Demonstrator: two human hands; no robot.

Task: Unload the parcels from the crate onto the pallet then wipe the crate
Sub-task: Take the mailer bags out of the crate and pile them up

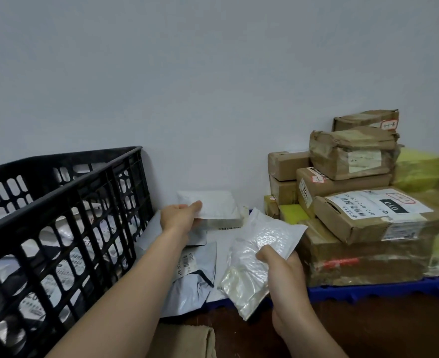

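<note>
A black plastic crate stands at the left, with several white and grey mailer bags still visible through its slots. The blue pallet lies at the right against the wall. My left hand grips the near edge of a flat white parcel, held just above grey mailer bags lying on the pallet's left part. My right hand holds a shiny white bubble mailer, tilted, above the pallet's front edge.
A stack of brown cardboard boxes, some wrapped in yellow tape, fills the pallet's right side. A brown paper piece lies on the dark floor below. A plain pale wall stands behind everything.
</note>
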